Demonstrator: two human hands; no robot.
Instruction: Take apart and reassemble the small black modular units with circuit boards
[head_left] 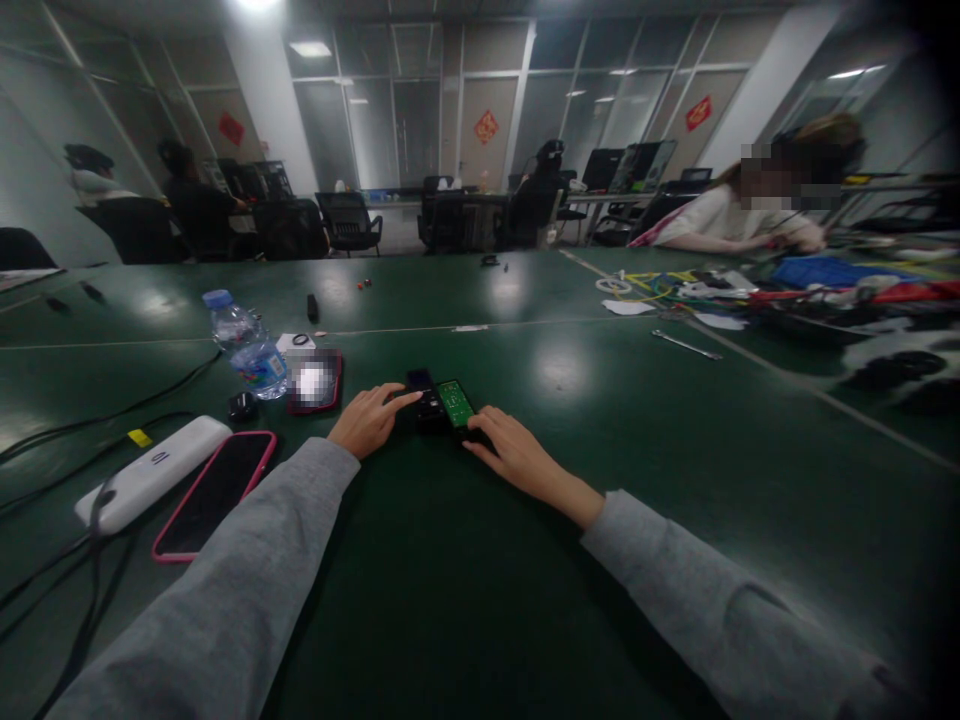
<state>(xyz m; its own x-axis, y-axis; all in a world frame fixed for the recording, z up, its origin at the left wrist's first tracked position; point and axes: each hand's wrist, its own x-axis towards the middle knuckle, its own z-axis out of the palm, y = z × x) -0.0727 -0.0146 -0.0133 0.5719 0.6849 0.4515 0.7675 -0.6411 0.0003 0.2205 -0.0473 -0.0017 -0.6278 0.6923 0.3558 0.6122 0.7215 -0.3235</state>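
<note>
Leftward, a bottle (251,348) (blue-capped).

R grip (511,447) on grn-screen device (455,402).

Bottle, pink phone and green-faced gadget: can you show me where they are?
Bottle (249,349), head view: middle of its side.
Pink phone (216,490), head view: its dark screen.
Green-faced gadget (455,402), head view: its green face.

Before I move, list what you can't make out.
Head view:
Marks on the green screen: too small and blurred.
Part of its dark frame: behind the right hand.
Corner of the pink phone: behind the left sleeve.
Display of the red-edged phone: pixelated.
That sleeve's upper end: cut by bottom edge.
</note>
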